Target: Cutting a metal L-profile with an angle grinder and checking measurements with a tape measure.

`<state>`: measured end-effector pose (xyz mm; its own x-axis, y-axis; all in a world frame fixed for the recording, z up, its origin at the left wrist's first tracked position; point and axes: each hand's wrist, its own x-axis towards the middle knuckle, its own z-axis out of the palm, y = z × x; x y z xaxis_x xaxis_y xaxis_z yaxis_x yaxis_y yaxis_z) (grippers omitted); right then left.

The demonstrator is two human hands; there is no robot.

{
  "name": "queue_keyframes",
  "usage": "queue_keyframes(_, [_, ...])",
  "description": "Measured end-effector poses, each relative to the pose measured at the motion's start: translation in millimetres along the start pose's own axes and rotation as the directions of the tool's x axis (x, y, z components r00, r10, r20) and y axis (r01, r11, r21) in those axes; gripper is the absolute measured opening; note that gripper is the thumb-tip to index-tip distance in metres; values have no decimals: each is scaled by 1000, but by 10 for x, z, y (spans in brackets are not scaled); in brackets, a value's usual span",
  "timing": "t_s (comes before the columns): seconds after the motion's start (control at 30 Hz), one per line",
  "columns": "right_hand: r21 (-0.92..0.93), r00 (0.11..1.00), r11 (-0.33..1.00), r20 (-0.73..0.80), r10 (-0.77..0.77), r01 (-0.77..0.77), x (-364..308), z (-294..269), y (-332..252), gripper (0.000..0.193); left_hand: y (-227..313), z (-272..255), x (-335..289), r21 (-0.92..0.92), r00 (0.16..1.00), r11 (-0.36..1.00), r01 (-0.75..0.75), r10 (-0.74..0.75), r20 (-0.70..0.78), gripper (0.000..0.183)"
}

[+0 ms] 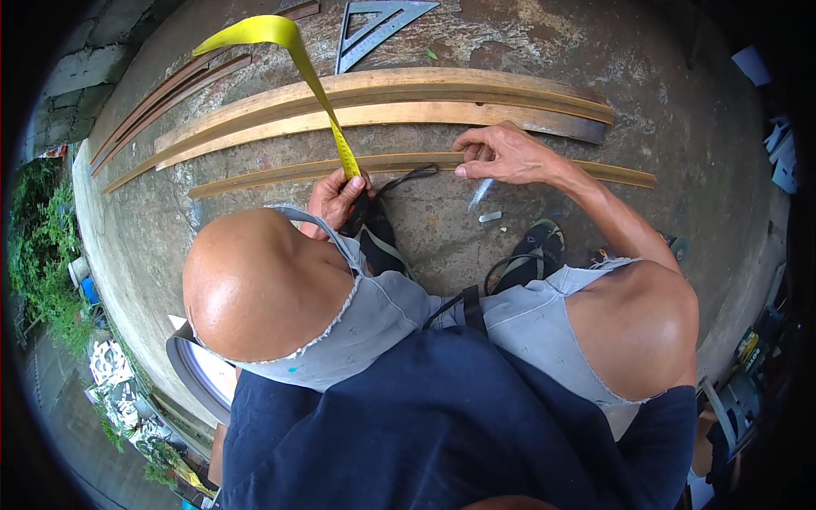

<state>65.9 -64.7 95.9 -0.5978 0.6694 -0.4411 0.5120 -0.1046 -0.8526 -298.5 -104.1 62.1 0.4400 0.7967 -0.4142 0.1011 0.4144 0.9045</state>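
1. I see, from above, a person squatting on a concrete floor (663,110), knees at the bottom of the view.
2. The left hand (338,197) sits just left of centre, fingers curled tight around a dark tape case, thumb on top.
3. A yellow tape (316,89) runs from that hand toward 11 o'clock, arching and folding over near the top edge.
4. The right hand (501,155) lies toward 1 o'clock from centre. Its fingertips press together on a thin wood strip (263,178); I cannot tell whether they pinch anything.
5. The strip stretches across the floor from 9 to 3 o'clock, touching both hands.
6. Beyond it, toward 12 o'clock, lie wider planks (382,98), side by side.
7. A metal square (374,25) rests at 12 o'clock, beside the tape's loop.
8. Dark slats (166,98) lie at 10 o'clock.
9. Black sandals (531,255) show just below the right hand.
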Motion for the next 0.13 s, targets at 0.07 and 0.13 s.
queue_keyframes(0.07, [21,993,999,-113,-24,27,-23,-40,102,59,137,-226,-115,222,979,953,206,-200,-48,21])
queue_keyframes(0.13, [194,993,976,-40,108,-99,-27,-15,70,54,259,-365,-275,416,912,812,409,-379,-157,22])
